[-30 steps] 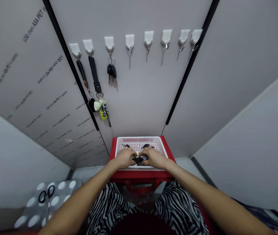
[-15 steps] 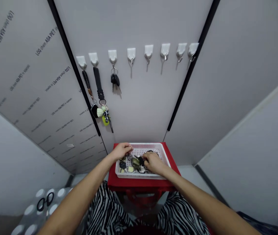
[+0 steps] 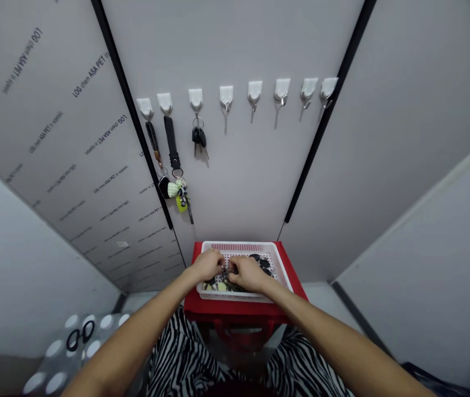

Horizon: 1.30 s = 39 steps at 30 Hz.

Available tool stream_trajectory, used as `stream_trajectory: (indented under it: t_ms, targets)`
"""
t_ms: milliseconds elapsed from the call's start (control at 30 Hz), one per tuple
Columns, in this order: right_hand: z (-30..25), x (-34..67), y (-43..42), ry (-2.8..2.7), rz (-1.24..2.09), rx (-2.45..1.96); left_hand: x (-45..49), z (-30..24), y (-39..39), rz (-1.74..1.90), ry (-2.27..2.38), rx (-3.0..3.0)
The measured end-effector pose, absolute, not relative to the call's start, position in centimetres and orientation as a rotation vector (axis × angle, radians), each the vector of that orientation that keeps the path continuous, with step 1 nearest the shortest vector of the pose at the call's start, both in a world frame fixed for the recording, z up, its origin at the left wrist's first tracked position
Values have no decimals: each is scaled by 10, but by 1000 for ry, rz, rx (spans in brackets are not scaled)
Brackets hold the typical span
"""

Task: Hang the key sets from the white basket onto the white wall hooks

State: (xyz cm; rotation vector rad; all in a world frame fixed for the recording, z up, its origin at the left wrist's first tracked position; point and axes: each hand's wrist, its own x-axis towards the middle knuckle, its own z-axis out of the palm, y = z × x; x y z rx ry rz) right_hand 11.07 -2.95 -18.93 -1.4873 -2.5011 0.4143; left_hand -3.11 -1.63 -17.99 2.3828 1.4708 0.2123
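A white plastic basket (image 3: 278,264) with slotted sides holds a jumble of keys and key fobs. Inside its left half, my left hand (image 3: 210,264) is closed in a pinch at a small shiny metal thing (image 3: 225,270). Close beside it, my right hand (image 3: 249,274) has its thumb and fingers curled together; what they hold is hidden. Dark round fobs (image 3: 263,263) lie to the right of my right hand. Near the front left corner is a pale yellow piece (image 3: 222,286).
The basket rests on a red box (image 3: 243,314) with a handle. Above, a row of white hooks (image 3: 226,96) crosses the wall; the three leftmost carry key sets, including black keys (image 3: 199,136) and a black strap (image 3: 171,143). Wrapped bottles (image 3: 55,347) stand at lower left.
My right hand has moved left within the basket, close to my left hand, uncovering the dark fobs at right. My left hand has moved slightly lower into the basket. The view has shifted slightly.
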Motion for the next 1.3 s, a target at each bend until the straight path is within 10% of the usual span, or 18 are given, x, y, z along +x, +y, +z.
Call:
stream_trajectory:
  t_ms: [467, 933, 1300]
  targets:
    - [-140, 119, -18, -1835, 1066, -1083, -23, -112, 6, 729, 1154, 1828]
    - [67, 89, 55, -1379, 948, -732, -8, 63, 45, 1799, 1244, 1910]
    - [49, 92, 66, -1381, 851, -982, -6, 22, 46, 1632, 1321, 1896]
